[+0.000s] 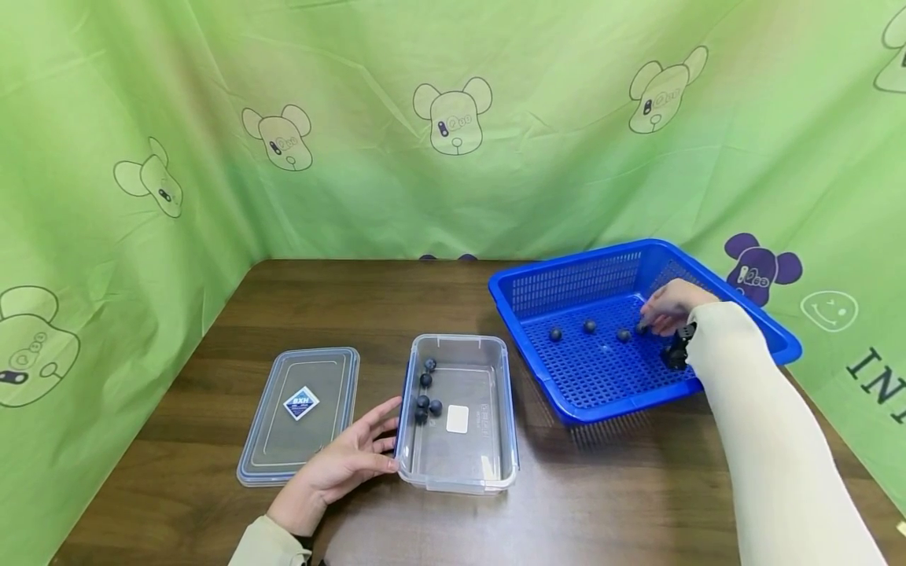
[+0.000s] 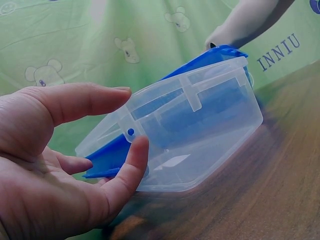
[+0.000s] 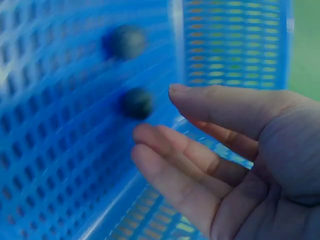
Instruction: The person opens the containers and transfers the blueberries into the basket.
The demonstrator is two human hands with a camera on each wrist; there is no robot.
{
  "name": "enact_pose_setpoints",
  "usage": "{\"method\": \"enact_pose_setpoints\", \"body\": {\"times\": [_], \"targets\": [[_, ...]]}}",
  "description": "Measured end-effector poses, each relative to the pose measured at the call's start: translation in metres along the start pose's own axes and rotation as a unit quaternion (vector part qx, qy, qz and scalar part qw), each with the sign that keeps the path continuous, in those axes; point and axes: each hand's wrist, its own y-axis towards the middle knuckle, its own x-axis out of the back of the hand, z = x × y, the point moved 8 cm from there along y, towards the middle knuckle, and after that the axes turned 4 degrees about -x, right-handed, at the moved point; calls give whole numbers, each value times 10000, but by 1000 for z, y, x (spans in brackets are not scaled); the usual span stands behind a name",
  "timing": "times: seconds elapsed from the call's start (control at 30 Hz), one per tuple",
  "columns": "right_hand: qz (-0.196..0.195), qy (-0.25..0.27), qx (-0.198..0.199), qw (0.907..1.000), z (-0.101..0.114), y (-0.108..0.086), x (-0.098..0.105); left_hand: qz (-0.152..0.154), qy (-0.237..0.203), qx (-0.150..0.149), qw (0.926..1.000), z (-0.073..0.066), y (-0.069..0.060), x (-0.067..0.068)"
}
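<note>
Several dark blueberries (image 1: 436, 407) lie along the left side of a clear plastic box (image 1: 484, 450). My left hand (image 1: 348, 458) touches the box's left wall with spread fingers; the left wrist view shows thumb and fingertips at the box (image 2: 200, 145). Inside the blue basket (image 1: 566, 405), my right hand (image 1: 671, 305) reaches down beside a berry (image 1: 641, 326). In the right wrist view this hand (image 3: 220, 145) has its thumb and fingers apart with nothing between them, close to a berry (image 3: 137, 103). Other berries (image 1: 590, 325) lie on the basket floor.
A clear lid (image 1: 276, 440) with a blue-and-white label lies left of the box on the wooden table (image 1: 368, 291). The basket stands to the box's right. Behind the table hangs a green curtain (image 1: 368, 173) with bear-head prints.
</note>
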Motion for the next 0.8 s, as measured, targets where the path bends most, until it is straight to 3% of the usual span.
{"method": "enact_pose_setpoints", "body": {"times": [0.17, 0.43, 0.53, 0.8], "targets": [[0, 867, 167, 9961, 10, -6, 9, 11, 25, -22, 10000, 0, 0, -1], [226, 1950, 603, 9787, 43, -13, 7, 25, 9, -37, 10000, -1, 0, -2], [341, 2231, 846, 9705, 60, -17, 3, 38, -5, -37, 10000, -1, 0, -2], [698, 2384, 1319, 9596, 116, -26, -24, 28, 22, -48, 10000, -1, 0, -1]]}}
